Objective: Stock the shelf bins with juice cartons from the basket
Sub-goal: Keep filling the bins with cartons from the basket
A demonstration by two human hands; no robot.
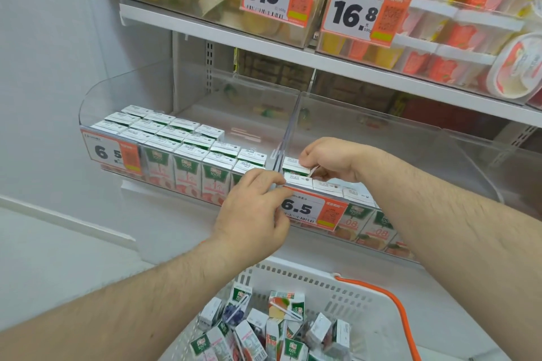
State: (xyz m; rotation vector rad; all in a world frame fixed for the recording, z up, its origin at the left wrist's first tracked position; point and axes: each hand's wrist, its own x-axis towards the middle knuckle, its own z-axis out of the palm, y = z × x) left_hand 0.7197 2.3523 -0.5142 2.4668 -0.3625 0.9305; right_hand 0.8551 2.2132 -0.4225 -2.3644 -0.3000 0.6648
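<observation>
The right hand (328, 160) pinches an upright juice carton (295, 166), long axis vertical, top up, in the right bin (410, 138) behind the front row. The left hand (255, 208) rests on the bin's front edge, its grip curled loosely. More cartons lie jumbled in the basket (322, 281) below.

Your right hand (331, 160) grips a juice carton (296, 166) at the left end of the right clear shelf bin (410, 138), behind a front row of cartons (328, 184). Your left hand (255, 208) rests its fingers on the bin's front edge, by the 6.5 price tag (311, 209). The left bin (96, 97) holds rows of upright cartons (181, 141). Below, a white basket (352, 287) with an orange handle (393, 305) holds jumbled cartons (264, 328).
</observation>
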